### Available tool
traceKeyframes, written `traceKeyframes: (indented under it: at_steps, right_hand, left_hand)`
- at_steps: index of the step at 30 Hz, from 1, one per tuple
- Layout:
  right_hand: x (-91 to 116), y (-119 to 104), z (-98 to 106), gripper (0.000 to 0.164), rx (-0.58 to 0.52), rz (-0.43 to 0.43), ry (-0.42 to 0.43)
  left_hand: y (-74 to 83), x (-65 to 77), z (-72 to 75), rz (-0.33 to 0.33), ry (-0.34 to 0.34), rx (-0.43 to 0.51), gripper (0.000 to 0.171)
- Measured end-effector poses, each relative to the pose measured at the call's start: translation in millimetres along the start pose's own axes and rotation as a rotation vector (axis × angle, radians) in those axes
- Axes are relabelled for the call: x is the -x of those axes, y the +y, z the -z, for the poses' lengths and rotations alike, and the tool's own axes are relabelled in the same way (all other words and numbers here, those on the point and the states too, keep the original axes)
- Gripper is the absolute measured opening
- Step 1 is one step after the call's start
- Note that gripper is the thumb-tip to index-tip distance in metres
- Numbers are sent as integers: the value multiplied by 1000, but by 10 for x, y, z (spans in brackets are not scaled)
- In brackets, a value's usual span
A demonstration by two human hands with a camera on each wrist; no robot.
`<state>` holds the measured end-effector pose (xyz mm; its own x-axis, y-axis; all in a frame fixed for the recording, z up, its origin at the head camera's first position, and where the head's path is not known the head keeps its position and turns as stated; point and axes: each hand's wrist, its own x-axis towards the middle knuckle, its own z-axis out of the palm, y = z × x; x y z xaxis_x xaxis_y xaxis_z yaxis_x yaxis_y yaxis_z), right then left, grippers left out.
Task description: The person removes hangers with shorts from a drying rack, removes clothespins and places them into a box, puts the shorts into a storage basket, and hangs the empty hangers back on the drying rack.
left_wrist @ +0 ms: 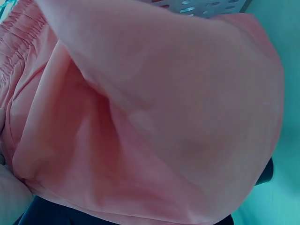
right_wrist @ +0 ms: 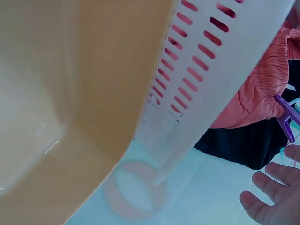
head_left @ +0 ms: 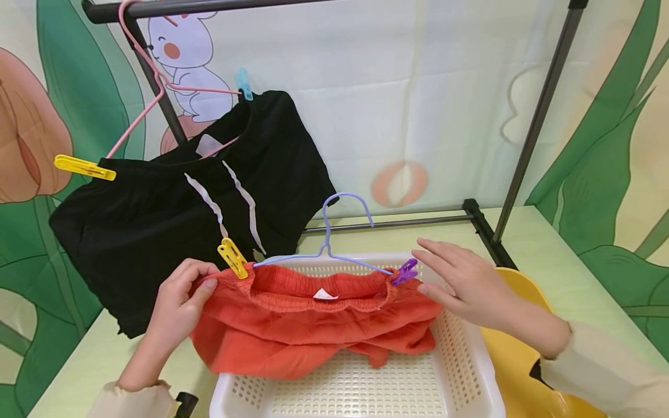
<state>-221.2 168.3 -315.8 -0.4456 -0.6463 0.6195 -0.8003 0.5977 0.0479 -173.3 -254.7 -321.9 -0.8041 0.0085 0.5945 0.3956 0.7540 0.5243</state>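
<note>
Red shorts (head_left: 313, 331) with a gathered elastic waist hang from a light purple hanger (head_left: 327, 232) over a white basket. A yellow clothespin (head_left: 232, 258) clips the left of the waistband, a purple clothespin (head_left: 406, 271) the right. My left hand (head_left: 177, 299) pinches the red fabric left of the yellow clothespin, thumb on top. In the left wrist view the shorts (left_wrist: 154, 103) fill most of the picture. Just right of the purple clothespin, my right hand (head_left: 462, 284) spreads its fingers and holds nothing. The right wrist view also shows that hand (right_wrist: 276, 192) near the purple clothespin (right_wrist: 285, 119).
The white perforated basket (head_left: 465, 360) stands on a pale green table (head_left: 575, 267), with a yellow tub (head_left: 514, 348) at its right. Black shorts (head_left: 157, 232) hang at left on a pink hanger (head_left: 137, 119), pinned by yellow and blue clothespins. A dark rack (head_left: 543, 110) stands behind.
</note>
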Motion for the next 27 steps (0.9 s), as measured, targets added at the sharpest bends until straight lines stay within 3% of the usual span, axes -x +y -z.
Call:
traceKeyframes:
  at_steps: [9, 14, 27]
  right_hand:
    - [-49, -60, -38, 47, -10, 26, 60]
    - [-60, -75, -60, 44, -6, 40, 81]
    - [-38, -113, -90, 36, -48, -8, 44]
  left_hand:
    - [-18, 46, -54, -9, -11, 42, 12]
    - [-23, 73, -73, 19, -36, 50, 14]
    - [-79, 124, -110, 33, -79, 46, 12]
